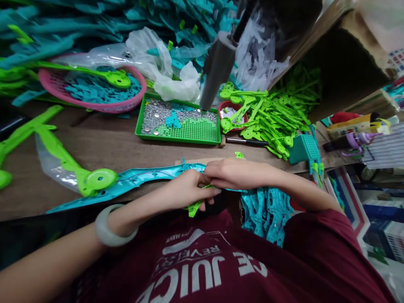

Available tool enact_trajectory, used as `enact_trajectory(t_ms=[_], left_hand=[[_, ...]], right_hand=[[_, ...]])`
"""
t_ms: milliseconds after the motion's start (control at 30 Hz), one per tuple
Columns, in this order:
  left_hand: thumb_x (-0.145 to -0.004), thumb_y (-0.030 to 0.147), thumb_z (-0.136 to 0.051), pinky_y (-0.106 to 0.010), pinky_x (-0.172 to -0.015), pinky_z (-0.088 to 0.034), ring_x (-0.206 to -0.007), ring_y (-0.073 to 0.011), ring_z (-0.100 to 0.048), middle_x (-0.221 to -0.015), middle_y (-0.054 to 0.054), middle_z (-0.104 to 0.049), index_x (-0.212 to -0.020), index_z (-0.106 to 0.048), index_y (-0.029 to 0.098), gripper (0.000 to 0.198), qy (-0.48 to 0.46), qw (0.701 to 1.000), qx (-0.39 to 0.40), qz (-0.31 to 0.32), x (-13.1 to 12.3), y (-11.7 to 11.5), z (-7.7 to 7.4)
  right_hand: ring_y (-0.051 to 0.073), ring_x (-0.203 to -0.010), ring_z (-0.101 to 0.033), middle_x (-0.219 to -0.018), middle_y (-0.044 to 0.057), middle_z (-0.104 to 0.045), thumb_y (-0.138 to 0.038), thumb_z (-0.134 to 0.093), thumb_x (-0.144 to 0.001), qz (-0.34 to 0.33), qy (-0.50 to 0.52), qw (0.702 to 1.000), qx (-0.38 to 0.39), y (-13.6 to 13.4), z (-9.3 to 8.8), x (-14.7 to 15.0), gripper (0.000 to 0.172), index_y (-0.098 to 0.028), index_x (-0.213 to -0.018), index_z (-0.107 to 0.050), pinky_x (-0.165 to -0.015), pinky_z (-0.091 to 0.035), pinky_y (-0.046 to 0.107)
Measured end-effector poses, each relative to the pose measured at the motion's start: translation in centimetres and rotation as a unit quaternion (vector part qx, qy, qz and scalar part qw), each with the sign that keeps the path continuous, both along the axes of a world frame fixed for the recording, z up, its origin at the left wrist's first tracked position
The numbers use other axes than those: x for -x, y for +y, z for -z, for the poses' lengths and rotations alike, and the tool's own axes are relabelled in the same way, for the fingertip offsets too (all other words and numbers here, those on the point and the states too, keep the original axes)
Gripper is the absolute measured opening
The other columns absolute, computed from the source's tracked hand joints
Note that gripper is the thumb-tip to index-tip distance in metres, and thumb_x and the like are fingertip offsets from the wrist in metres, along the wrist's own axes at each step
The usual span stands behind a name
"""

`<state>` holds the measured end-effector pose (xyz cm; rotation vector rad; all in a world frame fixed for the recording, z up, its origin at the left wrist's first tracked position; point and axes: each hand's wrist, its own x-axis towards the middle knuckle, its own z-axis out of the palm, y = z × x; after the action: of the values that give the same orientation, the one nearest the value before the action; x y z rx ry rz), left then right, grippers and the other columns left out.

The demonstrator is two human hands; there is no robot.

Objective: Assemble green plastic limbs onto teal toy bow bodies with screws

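My left hand (188, 190) and my right hand (232, 173) meet at the table's near edge, both closed on a long teal plastic piece (139, 182) that stretches off to the left. A small lime green plastic part (196, 205) sticks out below my left fingers, pressed against the teal piece. A pale bangle (109, 232) sits on my left wrist. A lime green arm with a round end (91, 179) lies on the table over the teal piece's left part.
A green tray (178, 139) holds small metal discs. Behind it stand a pink basket (94, 103) of teal parts, a red bowl (235, 110), a heap of green parts (277, 113) and a grey cylinder (217, 69). Teal parts (267, 212) hang at my lap.
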<state>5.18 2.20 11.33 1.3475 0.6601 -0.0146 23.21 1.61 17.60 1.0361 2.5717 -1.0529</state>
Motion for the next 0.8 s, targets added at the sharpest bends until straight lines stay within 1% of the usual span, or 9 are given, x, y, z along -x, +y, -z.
enact_trajectory(t_ms=[100,200,267,333,433,500,567,667,800], left_hand=[[-0.08,0.05,-0.063,-0.024,-0.049,-0.044,-0.05,-0.0154,-0.064,-0.061,-0.001,-0.07,-0.069,-0.066,0.019,0.033,0.004,1.0,0.005,-0.005,-0.1,0.4,0.4],[-0.079,0.053,-0.063,-0.025,-0.05,-0.046,-0.053,-0.0168,-0.066,-0.065,-0.002,-0.072,-0.069,-0.064,0.02,0.034,0.003,1.0,0.017,-0.017,-0.2,0.5,1.1],[-0.077,0.052,-0.065,-0.025,-0.05,-0.047,-0.053,-0.018,-0.067,-0.065,-0.002,-0.073,-0.069,-0.064,0.021,0.032,0.001,0.999,0.032,-0.015,-0.3,0.5,1.5],[-0.076,0.049,-0.067,-0.026,-0.049,-0.048,-0.053,-0.0192,-0.068,-0.062,-0.002,-0.072,-0.069,-0.063,0.021,0.029,0.003,0.999,0.031,-0.007,-0.4,0.5,1.9],[-0.076,0.046,-0.066,-0.027,-0.05,-0.05,-0.054,-0.0212,-0.069,-0.059,-0.002,-0.072,-0.066,-0.063,0.022,0.026,0.018,1.0,0.011,0.009,-0.5,0.5,2.4],[-0.076,0.046,-0.065,-0.028,-0.051,-0.051,-0.056,-0.0225,-0.071,-0.061,-0.003,-0.073,-0.066,-0.063,0.022,0.026,0.027,0.999,0.008,0.02,-0.5,0.5,2.6],[-0.076,0.047,-0.065,-0.029,-0.052,-0.053,-0.058,-0.0232,-0.072,-0.063,-0.003,-0.074,-0.068,-0.064,0.022,0.026,0.031,0.999,0.012,0.025,-0.5,0.5,2.7],[-0.076,0.049,-0.064,-0.028,-0.053,-0.053,-0.057,-0.0218,-0.071,-0.064,-0.001,-0.074,-0.073,-0.066,0.022,0.027,0.032,0.999,0.014,0.021,-0.6,0.4,2.6],[-0.078,0.046,-0.059,-0.025,-0.049,-0.047,-0.053,-0.0185,-0.068,-0.058,0.0,-0.071,-0.066,-0.063,0.022,0.027,0.038,0.999,0.011,0.018,-0.9,0.6,1.9]], right_hand=[[0.016,-0.084,-0.056,-0.094,0.007,-0.066,-0.014,-0.055,-0.097,0.016,0.023,0.999,0.023,0.6,0.6,-0.8,0.009,-0.012,-0.097,-0.064,-0.075,-0.042,0.027],[0.016,-0.086,-0.057,-0.094,0.007,-0.065,-0.016,-0.055,-0.098,0.023,0.038,0.999,0.032,1.2,1.0,-1.6,0.01,-0.012,-0.097,-0.064,-0.077,-0.043,0.027],[0.015,-0.083,-0.056,-0.094,0.007,-0.064,-0.017,-0.052,-0.099,0.019,0.029,0.999,0.028,1.4,1.2,-1.8,0.012,-0.012,-0.097,-0.063,-0.074,-0.041,0.027],[0.014,-0.079,-0.053,-0.092,0.006,-0.063,-0.016,-0.052,-0.098,0.009,0.021,0.999,0.034,1.7,1.2,-1.8,0.012,-0.012,-0.096,-0.062,-0.071,-0.039,0.026],[0.012,-0.073,-0.048,-0.087,0.003,-0.06,-0.014,-0.057,-0.092,-0.01,0.025,0.998,0.051,2.1,1.1,-1.7,0.004,-0.013,-0.091,-0.061,-0.067,-0.035,0.025],[0.011,-0.07,-0.044,-0.082,0.001,-0.058,-0.013,-0.061,-0.088,-0.021,0.018,0.998,0.06,2.4,1.1,-1.5,0.002,-0.013,-0.086,-0.06,-0.065,-0.032,0.025],[0.011,-0.068,-0.042,-0.079,0.0,-0.056,-0.012,-0.063,-0.085,-0.024,-0.001,0.997,0.067,2.6,1.3,-1.3,0.004,-0.014,-0.083,-0.06,-0.063,-0.03,0.025],[0.011,-0.068,-0.042,-0.078,0.0,-0.055,-0.012,-0.064,-0.084,-0.016,-0.019,0.997,0.073,2.6,1.6,-0.9,0.005,-0.014,-0.083,-0.059,-0.062,-0.028,0.026],[0.011,-0.07,-0.043,-0.08,0.001,-0.057,-0.012,-0.063,-0.085,-0.012,-0.002,0.998,0.068,2.5,1.9,-1.0,0.004,-0.014,-0.083,-0.06,-0.063,-0.03,0.025]])
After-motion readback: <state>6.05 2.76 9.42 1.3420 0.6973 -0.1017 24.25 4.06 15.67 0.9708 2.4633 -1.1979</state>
